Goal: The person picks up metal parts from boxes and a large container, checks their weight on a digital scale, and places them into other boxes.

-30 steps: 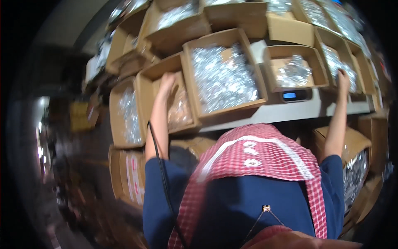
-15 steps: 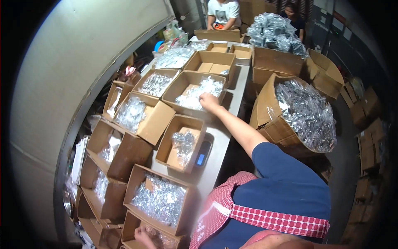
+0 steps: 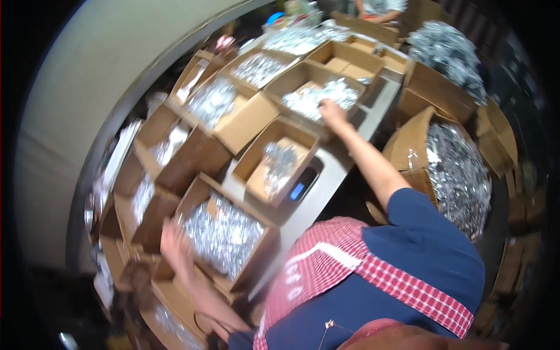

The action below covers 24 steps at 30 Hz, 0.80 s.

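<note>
My right hand [image 3: 331,114] reaches over the near wall of a cardboard box [image 3: 274,86] partly filled with small clear plastic packets [image 3: 315,99]. Its fingers are curled in against the packets; what they hold, if anything, is hidden. My left hand [image 3: 177,244] hangs beside the left wall of a nearer box, smeared by motion. That box holds a thick layer of shiny packets [image 3: 224,233]. Between the two hands stands another box [image 3: 251,172] with a small heap of clear packets [image 3: 280,163], resting on a scale with a lit blue display [image 3: 297,191].
More open boxes of packets, such as one with a raised flap [image 3: 248,122], crowd the metal table [image 3: 332,172]. A large carton [image 3: 408,140] full of clear packets stands right of it, with a heap of bagged pieces [image 3: 446,55] behind. Another person [image 3: 382,9] is at the far end.
My left hand has come up out of a lower box to beside the box of shiny packets. My right hand stays at its box. The whole view has turned, shifting the boxes.
</note>
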Available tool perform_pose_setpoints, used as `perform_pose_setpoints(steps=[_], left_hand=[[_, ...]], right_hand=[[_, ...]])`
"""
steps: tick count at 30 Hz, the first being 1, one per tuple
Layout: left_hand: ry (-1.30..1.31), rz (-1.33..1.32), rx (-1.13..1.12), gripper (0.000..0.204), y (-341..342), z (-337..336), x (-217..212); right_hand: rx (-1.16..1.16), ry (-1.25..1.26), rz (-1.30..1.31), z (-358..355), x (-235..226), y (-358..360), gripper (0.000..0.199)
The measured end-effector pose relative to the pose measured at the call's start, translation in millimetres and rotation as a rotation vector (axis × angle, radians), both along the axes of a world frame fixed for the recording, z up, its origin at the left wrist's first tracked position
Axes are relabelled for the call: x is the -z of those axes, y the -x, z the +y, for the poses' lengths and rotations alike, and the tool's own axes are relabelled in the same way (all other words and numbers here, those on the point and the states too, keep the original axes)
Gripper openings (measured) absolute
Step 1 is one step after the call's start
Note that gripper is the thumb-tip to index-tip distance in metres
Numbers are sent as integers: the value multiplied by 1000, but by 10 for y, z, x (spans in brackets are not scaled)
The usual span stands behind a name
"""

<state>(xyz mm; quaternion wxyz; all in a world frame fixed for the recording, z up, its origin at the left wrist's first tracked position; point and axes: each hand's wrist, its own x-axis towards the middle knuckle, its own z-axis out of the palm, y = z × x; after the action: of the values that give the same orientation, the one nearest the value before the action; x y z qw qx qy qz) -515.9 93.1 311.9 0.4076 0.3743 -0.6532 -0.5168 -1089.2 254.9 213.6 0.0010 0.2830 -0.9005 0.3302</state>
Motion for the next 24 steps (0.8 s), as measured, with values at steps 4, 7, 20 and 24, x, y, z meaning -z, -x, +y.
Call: perform_pose_setpoints(steps=[4, 7, 20, 24], left_hand=[[-415, 50, 357, 33, 1386, 17, -305], [-377, -170, 404, 52, 1993, 6, -172], [-341, -639, -10, 39, -718, -613, -1073], [-438, -591, -383, 27, -2268, -192, -1705]], right_hand=[[-63, -20, 120, 109, 57, 91, 29], [-125, 35, 89, 10, -66, -58, 30], [-286, 89, 70, 88, 122, 266, 35], [-364, 136, 71, 232, 279, 713, 40]])
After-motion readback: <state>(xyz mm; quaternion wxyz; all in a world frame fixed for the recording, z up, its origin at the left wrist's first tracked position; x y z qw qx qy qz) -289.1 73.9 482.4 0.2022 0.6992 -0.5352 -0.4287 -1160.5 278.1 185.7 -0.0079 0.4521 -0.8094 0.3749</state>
